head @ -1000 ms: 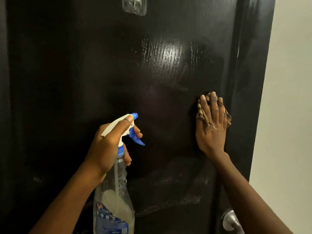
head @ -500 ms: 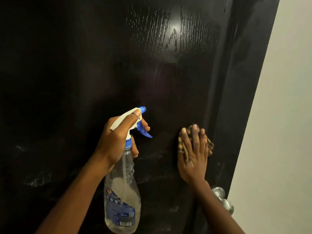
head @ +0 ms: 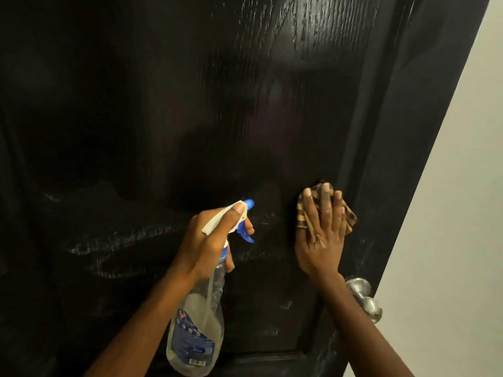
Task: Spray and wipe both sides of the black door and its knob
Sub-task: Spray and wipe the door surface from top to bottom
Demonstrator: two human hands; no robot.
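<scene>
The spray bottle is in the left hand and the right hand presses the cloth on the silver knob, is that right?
Not quite: in the head view the right hand presses the cloth on the black door, above the knob. The left hand does hold the spray bottle.

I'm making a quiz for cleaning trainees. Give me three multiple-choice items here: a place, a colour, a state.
1. Where on the door is the knob? A top left; B below the right hand, near the right edge; C mid-panel.
2. What colour is the bottle's trigger? A red; B blue; C green.
3. How is the cloth held? A hung on the knob; B balled in a fist; C pressed on the door under straight fingers.
Answers: B, the knob shows by the right wrist; B, the trigger is blue; C, the fingers lie straight over the cloth.
</scene>
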